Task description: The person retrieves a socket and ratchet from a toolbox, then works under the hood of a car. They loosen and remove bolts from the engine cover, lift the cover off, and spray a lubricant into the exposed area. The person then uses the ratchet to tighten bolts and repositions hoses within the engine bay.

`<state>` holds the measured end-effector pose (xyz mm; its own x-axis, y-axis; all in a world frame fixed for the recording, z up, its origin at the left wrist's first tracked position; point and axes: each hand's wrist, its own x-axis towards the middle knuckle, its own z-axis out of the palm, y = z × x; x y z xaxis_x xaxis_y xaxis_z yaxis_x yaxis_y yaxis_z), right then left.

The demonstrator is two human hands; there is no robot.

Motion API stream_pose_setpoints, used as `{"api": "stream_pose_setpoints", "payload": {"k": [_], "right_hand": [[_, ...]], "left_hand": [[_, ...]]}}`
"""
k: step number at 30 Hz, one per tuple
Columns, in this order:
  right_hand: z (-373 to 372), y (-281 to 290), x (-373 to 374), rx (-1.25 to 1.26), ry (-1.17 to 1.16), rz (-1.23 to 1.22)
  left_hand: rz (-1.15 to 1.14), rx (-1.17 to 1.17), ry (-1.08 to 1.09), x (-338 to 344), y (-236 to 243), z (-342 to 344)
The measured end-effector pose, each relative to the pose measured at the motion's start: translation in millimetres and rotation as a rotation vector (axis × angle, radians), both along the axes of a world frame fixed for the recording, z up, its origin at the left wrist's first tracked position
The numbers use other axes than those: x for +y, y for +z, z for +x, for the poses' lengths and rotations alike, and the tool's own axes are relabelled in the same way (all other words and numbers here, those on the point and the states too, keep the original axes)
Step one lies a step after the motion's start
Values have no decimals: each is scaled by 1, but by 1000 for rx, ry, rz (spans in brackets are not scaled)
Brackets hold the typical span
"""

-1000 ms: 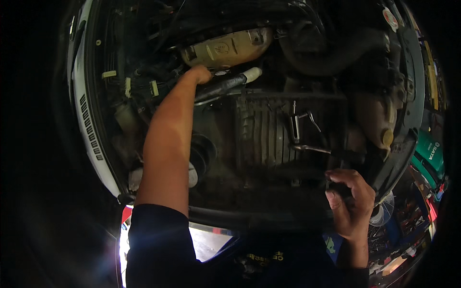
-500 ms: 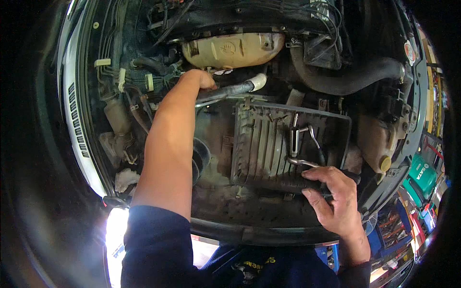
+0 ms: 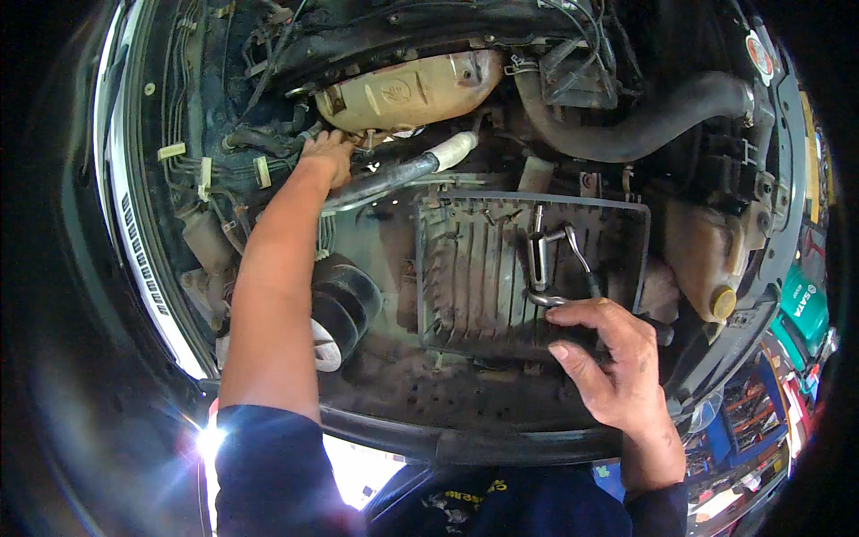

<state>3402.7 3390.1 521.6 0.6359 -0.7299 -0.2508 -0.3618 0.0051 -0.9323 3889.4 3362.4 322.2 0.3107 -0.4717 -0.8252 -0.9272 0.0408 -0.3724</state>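
Note:
My left hand (image 3: 327, 154) reaches among hoses below a yellowed plastic tank (image 3: 403, 89), beside a silver-wrapped pipe (image 3: 380, 182). Its fingers are bent, their tips partly hidden, so I cannot tell if they grip anything. My right hand (image 3: 617, 376) is open, thumb and index finger apart, with the index fingertip at a bent metal wrench (image 3: 544, 300). A socket tool (image 3: 538, 259) and a ratchet (image 3: 574, 246) lie with it on a ribbed black housing (image 3: 474, 268).
A large black hose (image 3: 608, 143) curves across the upper right of the engine bay, above a plastic reservoir (image 3: 698, 259) with a yellow cap. A black cylinder (image 3: 349, 300) sits beside my left forearm. A green case (image 3: 805, 304) and tool trays (image 3: 752, 421) show beyond the right edge.
My left hand has shifted left among the hoses, and more of its fingers show. My right hand has moved up and left to the wrench. The whole view has shifted slightly.

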Motion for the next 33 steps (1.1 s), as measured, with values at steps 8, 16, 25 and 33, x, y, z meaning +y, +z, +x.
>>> {"api": "stream_pose_setpoints", "payload": {"k": [8,16,25,33], "right_hand": [[-15,2,-11,73,-38,-83],[-11,-5,-9,80,25,-17],[-17,4,-12,97,6,3],[-15,1,-14,96,8,17]], "left_hand": [[57,275,206,-8,-74,23],[-396,475,1491,2,-110,26],[-489,354,1200,-1,-95,22],[-549,509,1403,7,-103,27]]}}
